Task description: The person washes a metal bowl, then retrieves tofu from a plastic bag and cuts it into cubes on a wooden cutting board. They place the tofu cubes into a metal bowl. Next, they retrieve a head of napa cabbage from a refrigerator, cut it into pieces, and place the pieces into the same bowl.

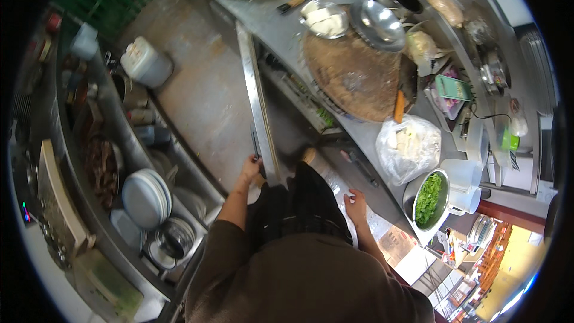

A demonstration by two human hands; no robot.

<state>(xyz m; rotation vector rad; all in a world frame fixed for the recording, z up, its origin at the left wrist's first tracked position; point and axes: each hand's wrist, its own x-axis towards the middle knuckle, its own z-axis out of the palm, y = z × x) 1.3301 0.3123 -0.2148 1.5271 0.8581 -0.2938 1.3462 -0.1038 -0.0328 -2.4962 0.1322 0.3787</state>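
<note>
My left hand (252,168) is closed around the dark handle (254,141) on the outer face of a metal cabinet door (256,94). The door stands swung out from beneath the steel counter (278,27), and inside the opening some green vegetables (325,117) show. My right hand (356,206) hangs beside my right thigh with its fingers loosely bent and nothing in them. Nearest to it is the counter's front, where another dark handle (365,172) is fixed. Above on the counter are a steel bowl of chopped greens (428,199) and a clear plastic bag of pale pieces (408,148).
A round wooden chopping block (354,76) carries an orange-handled knife (398,106), an upturned-looking steel bowl (377,24) and a dish of white pieces (323,19). To the left, shelving holds stacked plates (145,199). A white jerrycan (145,63) stands on the floor.
</note>
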